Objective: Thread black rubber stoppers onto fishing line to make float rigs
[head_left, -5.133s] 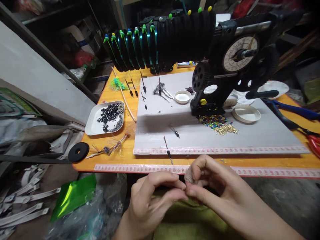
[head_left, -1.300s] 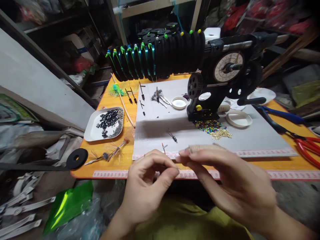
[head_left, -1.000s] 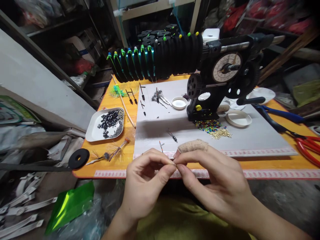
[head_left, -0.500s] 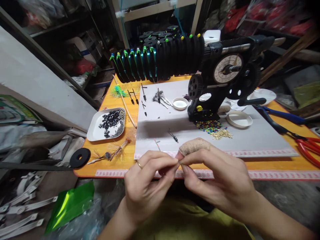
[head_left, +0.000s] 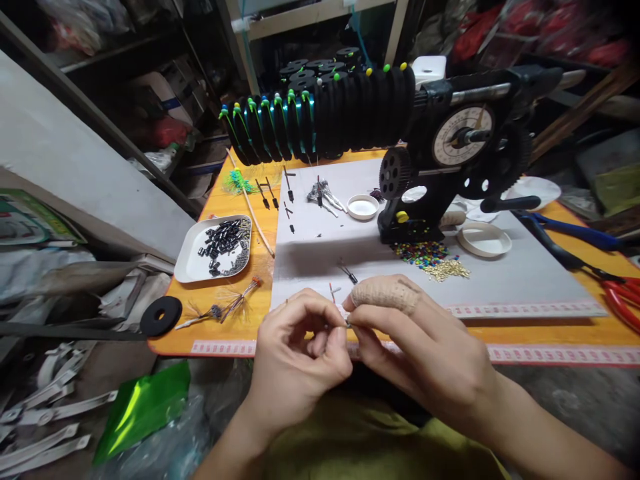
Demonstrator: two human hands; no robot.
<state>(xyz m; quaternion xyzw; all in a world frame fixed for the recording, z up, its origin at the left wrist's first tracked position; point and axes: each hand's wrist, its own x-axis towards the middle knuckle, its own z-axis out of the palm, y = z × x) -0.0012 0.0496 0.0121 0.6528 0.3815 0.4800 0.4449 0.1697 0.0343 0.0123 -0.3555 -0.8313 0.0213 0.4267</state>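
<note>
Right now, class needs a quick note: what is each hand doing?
Left hand: fingers pinched closed; what it holds is too small to tell.
Right hand: fingertips closed beside the left's; held item unclear.

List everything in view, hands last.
Table: one, orange, centre
Board: one, pale grey, table
Tapes: two, pink, front edges
Tray: one, white, left
Small pieces: many, black and grey, tray
Beads: many, multicoloured, board
Grains: many, gold, board
Dishes: three, white, right half
Machine: one, black, board
Spools: many, black, machine
Disc: one, black, table corner
Stick: one, tan, by board
Thread bundles: several, mixed colours, table and board
Tools: several, blue and red, right
Foil: one, green, lower left
Tiny piece: one, colour unclear, fingertips
Left hand: one, bare, front
Right hand: one, finger wrapped tan, front
</note>
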